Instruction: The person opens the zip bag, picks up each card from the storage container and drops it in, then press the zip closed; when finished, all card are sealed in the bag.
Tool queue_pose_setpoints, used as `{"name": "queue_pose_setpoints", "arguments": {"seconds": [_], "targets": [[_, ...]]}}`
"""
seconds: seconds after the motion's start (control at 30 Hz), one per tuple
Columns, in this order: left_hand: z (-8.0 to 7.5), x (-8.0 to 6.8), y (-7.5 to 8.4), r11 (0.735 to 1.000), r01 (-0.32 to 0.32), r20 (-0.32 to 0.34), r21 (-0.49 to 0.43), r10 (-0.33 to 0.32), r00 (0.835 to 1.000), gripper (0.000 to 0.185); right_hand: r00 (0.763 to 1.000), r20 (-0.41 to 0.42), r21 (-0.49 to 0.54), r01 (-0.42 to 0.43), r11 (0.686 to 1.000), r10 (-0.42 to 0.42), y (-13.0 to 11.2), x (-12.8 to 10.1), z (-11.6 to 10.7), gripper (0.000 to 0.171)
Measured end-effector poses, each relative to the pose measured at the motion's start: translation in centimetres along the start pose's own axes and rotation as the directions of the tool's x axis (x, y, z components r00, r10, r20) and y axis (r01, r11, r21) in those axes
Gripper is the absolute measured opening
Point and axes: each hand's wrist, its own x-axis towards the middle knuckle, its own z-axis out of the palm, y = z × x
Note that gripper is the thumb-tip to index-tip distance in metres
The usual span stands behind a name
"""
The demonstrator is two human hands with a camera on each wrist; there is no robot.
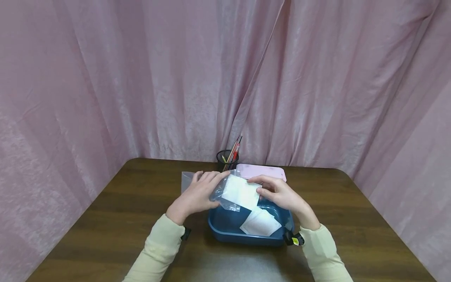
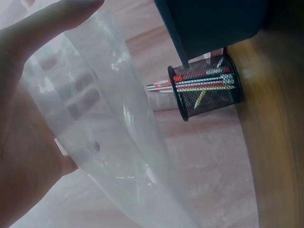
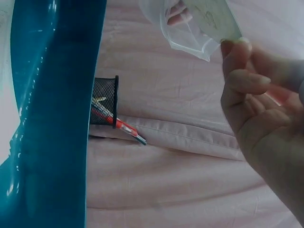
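My left hand [image 1: 200, 192] grips a clear plastic bag [image 2: 128, 142], thumb on one side and fingers showing through the film on the other. A square white paper sheet [image 1: 241, 192] overlaps the bag's right end in the head view. My right hand [image 1: 283, 194] pinches that sheet at its edge between thumb and fingers. Faint curved marks show on the sheet's face [image 3: 211, 19] in the right wrist view. Below both hands stands a blue plastic tub [image 1: 220, 225], with more white paper sheets [image 1: 260, 224] lying inside toward its near right side.
Behind the tub, a black mesh cup [image 1: 222, 165] holds several pencils and pens [image 1: 233, 153]. A pink flat case [image 1: 262, 171] lies to its right on the brown wooden table [image 1: 116, 231]. Pink curtains [image 1: 176, 78] hang around the table's back and sides.
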Motion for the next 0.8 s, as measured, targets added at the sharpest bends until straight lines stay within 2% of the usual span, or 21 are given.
{"name": "queue_pose_setpoints", "arguments": {"seconds": [0.23, 0.37, 0.6, 0.8], "targets": [[0.3, -0.1, 0.8, 1.0, -0.019, 0.027, -0.004, 0.019, 0.999, 0.095, 0.999, -0.02, 0.055, 0.046, 0.997, -0.045, 0.2, 0.3, 0.6, 0.032], [0.5, -0.1, 1.0, 1.0, -0.026, 0.024, 0.006, 0.026, 0.999, 0.095, 0.996, -0.074, 0.054, 0.052, 0.997, -0.048, 0.2, 0.5, 1.0, 0.023], [0.6, 0.0, 1.1, 0.999, -0.046, 0.012, 0.017, 0.046, 0.999, 0.098, 0.982, -0.191, 0.079, 0.01, 0.997, 0.005, 0.4, 0.8, 1.2, 0.014], [0.6, 0.3, 1.2, 0.999, -0.041, -0.008, -0.002, 0.041, 0.999, 0.099, 0.987, -0.159, 0.132, 0.004, 0.991, 0.017, 0.5, 0.8, 1.1, 0.019]]}}
